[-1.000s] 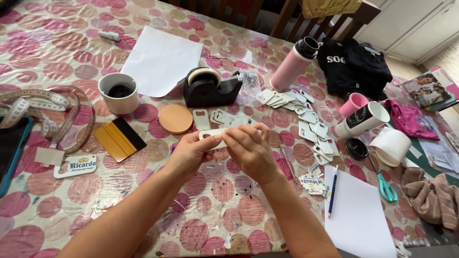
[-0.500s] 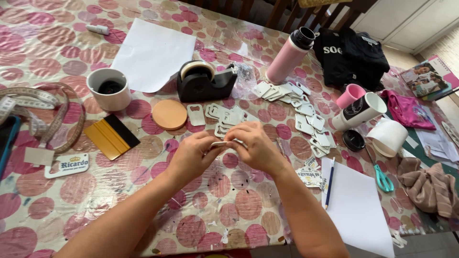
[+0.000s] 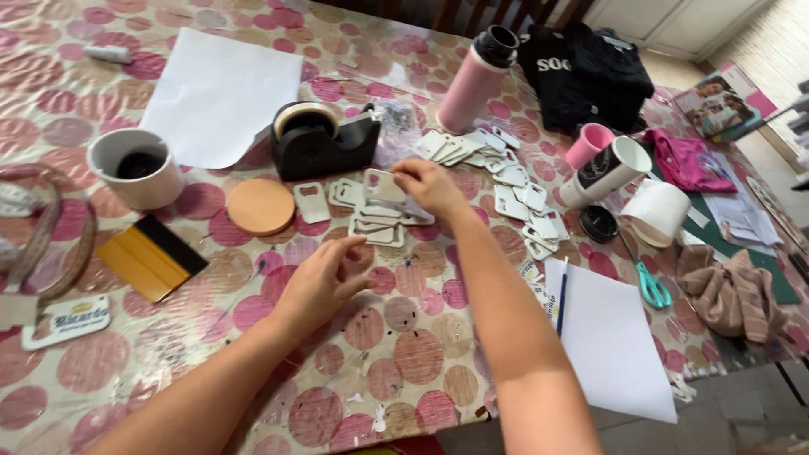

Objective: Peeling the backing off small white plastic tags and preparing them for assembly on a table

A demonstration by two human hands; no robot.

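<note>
The right hand (image 3: 431, 185) reaches forward over the middle of the surface (image 3: 404, 337), its fingers (image 3: 403, 173) pinched on one white tag (image 3: 383, 184). The tag is a small flat rectangle with rounded corners, pale and blank on the side in view, tilted and held just above a loose pile of like tags (image 3: 375, 223). Whether it touches the pile cannot be told.

The left hand (image 3: 324, 282) hovers nearer the person, just short of the pile. Its fingers (image 3: 358, 253) are loosely curled and apart, holding nothing.

More white tags (image 3: 514, 190) lie scattered to the right of the pile, running toward a pink bottle (image 3: 472, 84) with a black cap. A black tape dispenser (image 3: 324, 143) stands just behind the pile, a round cork coaster (image 3: 259, 206) to its left. A white mug (image 3: 139, 168) and a yellow and black squeegee (image 3: 150, 257) lie further left. White sheets of paper (image 3: 215, 93) rest on the spotted cloth.
</note>
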